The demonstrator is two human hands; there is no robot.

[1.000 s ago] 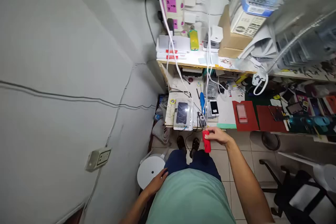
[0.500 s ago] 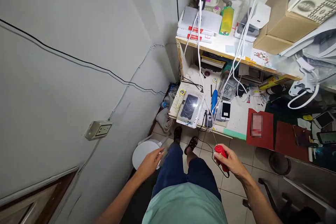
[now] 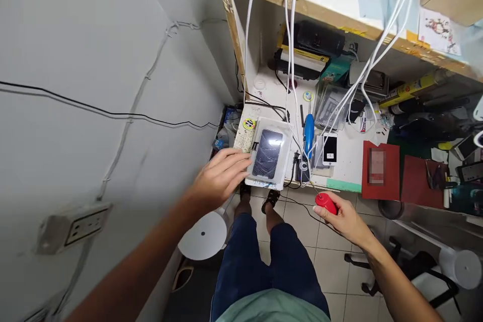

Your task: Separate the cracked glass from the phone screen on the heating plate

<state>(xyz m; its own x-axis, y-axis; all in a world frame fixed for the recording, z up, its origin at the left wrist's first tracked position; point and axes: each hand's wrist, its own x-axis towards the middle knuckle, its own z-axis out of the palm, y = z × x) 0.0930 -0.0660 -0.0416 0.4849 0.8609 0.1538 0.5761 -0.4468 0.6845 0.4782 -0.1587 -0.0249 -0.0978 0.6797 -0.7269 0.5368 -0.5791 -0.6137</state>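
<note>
A grey wall (image 3: 75, 25) rose on the left, beside a white bench (image 3: 345, 168). On my feed, a dark phone (image 3: 268, 153) lay on a pale tray (image 3: 286, 161) at the bench's near left. The left hand (image 3: 222, 176), fingers outstretched, was at the tray's left side; I couldn't tell whether they touched. The right hand (image 3: 345, 216) was clamped around a red-handled tool (image 3: 325, 203), near and right of the tray.

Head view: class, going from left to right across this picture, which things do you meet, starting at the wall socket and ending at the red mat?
Wall socket → left hand → dark phone → blue handle → red handle → red mat.
</note>
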